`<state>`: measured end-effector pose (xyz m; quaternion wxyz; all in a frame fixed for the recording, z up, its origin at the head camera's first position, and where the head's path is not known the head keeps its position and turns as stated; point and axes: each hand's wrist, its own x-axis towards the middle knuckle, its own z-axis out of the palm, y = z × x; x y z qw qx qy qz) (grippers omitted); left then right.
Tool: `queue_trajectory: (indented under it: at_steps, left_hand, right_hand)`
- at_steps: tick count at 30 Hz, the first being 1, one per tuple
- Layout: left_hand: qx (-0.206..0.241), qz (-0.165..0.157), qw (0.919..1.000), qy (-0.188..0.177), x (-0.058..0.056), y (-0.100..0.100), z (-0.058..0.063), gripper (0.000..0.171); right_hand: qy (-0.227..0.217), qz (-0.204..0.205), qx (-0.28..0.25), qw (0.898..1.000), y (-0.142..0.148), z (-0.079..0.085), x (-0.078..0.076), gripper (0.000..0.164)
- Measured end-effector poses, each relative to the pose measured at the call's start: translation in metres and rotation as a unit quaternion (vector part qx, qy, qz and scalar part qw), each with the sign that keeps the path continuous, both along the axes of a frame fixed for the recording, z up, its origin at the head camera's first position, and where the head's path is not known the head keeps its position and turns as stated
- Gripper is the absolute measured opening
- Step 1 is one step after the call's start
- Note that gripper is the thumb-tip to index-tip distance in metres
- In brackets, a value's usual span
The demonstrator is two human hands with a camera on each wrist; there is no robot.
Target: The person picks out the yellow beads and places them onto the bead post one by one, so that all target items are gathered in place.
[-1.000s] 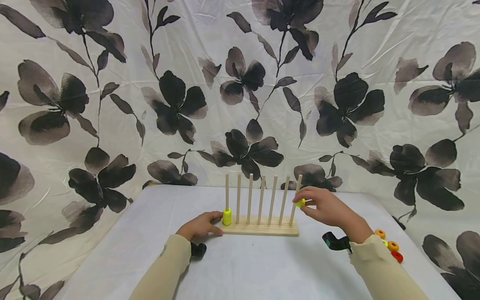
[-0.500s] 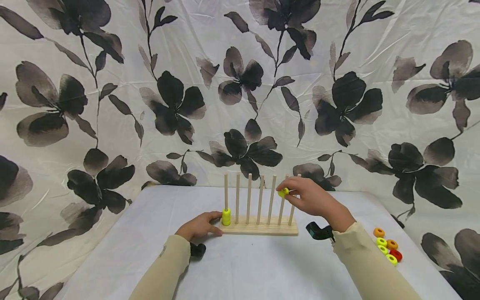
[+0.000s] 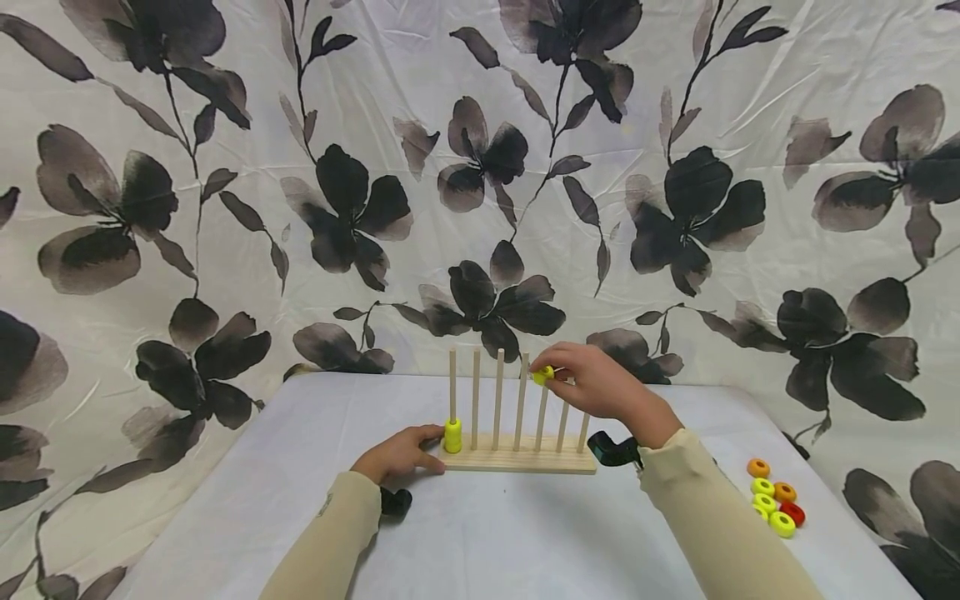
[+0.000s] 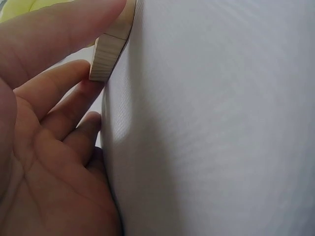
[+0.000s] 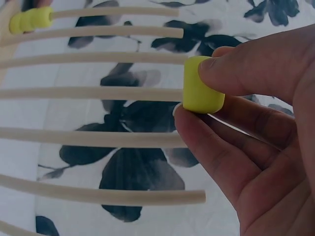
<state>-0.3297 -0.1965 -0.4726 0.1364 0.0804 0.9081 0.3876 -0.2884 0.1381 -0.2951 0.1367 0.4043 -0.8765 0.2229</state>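
A wooden peg rack [image 3: 517,461] with a row of upright pegs stands on the white table. Yellow rings [image 3: 453,436] are stacked at the bottom of its leftmost peg. My left hand [image 3: 399,452] holds the left end of the base, thumb at the front edge; the left wrist view shows the thumb and fingers about the base end [image 4: 107,56]. Between thumb and fingertips, my right hand [image 3: 600,382] pinches a yellow ring [image 5: 203,86]. That ring is held up near the tops of the middle pegs and seems to be on none of them.
Loose rings lie at the right of the table: several yellow rings [image 3: 782,524], orange rings [image 3: 758,468] and a red ring [image 3: 792,513]. The right sleeve [image 3: 720,508] passes close to them. A floral cloth [image 3: 480,167] hangs behind the table.
My right hand has carried the yellow ring leftward and upward, from beside the rightmost peg to the middle pegs. The left hand and the rack have stayed in place.
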Motion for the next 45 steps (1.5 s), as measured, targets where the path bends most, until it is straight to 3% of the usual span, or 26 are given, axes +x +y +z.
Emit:
queue_trajectory:
  at_steps: [17,28,38,45]
  left_hand:
    - [0.004,0.007,0.9999,-0.006,-0.003,0.000,-0.001,0.079]
    - [0.004,0.006,1.0000,0.000,-0.001,0.001,-0.003,0.077]
    - [-0.001,0.007,1.0000,0.002,0.001,0.001,-0.004,0.076]
    - [-0.007,0.003,0.9999,0.010,0.000,0.001,-0.002,0.076]
  right_hand:
    - [0.040,0.026,0.023,0.999,-0.027,0.014,-0.003,0.020]
    - [-0.006,0.028,-0.001,1.000,-0.040,0.016,-0.008,0.023]
    - [0.012,0.015,-0.006,1.000,-0.056,0.017,-0.013,0.027]
    - [-0.005,0.015,-0.033,0.999,-0.063,0.015,-0.018,0.029]
